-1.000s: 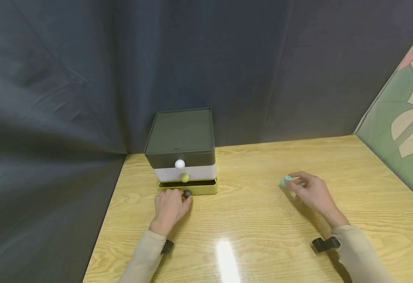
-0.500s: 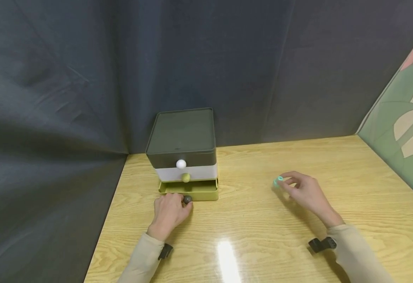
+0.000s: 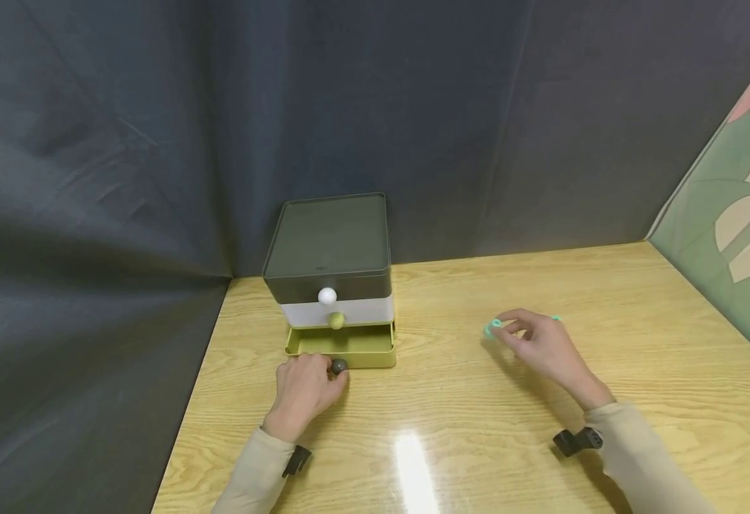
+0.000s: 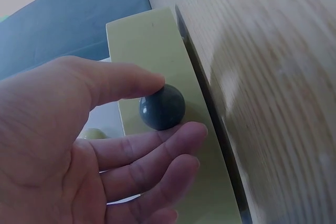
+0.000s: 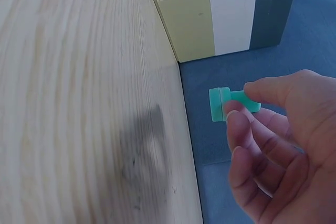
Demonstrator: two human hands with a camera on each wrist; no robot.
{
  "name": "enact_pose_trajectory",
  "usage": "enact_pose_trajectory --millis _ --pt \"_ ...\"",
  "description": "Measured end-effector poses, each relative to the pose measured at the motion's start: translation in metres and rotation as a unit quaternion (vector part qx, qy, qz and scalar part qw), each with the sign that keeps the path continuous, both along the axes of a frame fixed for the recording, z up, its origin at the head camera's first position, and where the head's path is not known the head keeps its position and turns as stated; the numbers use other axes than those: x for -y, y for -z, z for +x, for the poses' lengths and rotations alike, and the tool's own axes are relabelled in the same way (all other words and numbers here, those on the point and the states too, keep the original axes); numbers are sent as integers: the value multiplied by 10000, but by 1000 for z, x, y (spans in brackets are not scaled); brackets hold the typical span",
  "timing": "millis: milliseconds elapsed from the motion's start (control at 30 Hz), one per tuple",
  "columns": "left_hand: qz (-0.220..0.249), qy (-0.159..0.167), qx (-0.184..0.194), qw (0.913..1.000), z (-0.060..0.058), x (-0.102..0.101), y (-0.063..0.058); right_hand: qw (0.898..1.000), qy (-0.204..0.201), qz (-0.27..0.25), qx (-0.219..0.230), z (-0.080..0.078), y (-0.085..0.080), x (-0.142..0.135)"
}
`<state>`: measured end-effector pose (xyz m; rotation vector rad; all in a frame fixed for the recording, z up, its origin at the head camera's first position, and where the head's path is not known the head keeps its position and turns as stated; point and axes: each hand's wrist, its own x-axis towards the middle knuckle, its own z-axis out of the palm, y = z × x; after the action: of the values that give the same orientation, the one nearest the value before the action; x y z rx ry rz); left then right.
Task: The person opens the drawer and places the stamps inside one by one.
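In the head view, a small cabinet (image 3: 328, 239) has its bottom olive drawer (image 3: 375, 357) pulled out, with its bare inside showing. My left hand (image 3: 307, 389) pinches that drawer's dark round knob (image 4: 163, 107) between thumb and index finger. Over the table to the right, my right hand (image 3: 544, 350) holds a small teal piece (image 3: 493, 328) by thumb and fingertips. Seen from the right wrist, this piece (image 5: 220, 104) has a wide flat end and a narrower stem, like a small stamp. Another bit of teal (image 3: 556, 318) peeks out behind the right hand's knuckles.
The white middle drawer (image 3: 368, 311) with an olive knob (image 3: 336, 320) and the dark top one with a white knob (image 3: 327, 295) are closed. A dark curtain (image 3: 445, 128) hangs behind the wooden table (image 3: 464, 400). A patterned panel (image 3: 734, 214) borders the right side.
The left hand has drawn the bottom drawer farther out toward me. The right hand has moved left with the teal piece, and a second teal bit has come into sight behind it.
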<state>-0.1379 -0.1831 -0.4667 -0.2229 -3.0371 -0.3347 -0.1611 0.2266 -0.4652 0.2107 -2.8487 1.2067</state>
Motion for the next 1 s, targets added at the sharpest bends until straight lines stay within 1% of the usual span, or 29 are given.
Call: enact_pose_trajectory --millis 267,700,867,1000 --pt "26 38 -26 10000 5 2 0 10000 -71 -16 4 0 0 10" --pt "59 69 -73 9999 14 3 -1 9995 -289 -1 -132 0 0 25" --pt "175 100 29 9998 16 3 -2 9989 -364 75 -280 0 0 31" --pt "258 67 332 9991 19 4 -8 9986 -446 59 -290 0 -1 38"
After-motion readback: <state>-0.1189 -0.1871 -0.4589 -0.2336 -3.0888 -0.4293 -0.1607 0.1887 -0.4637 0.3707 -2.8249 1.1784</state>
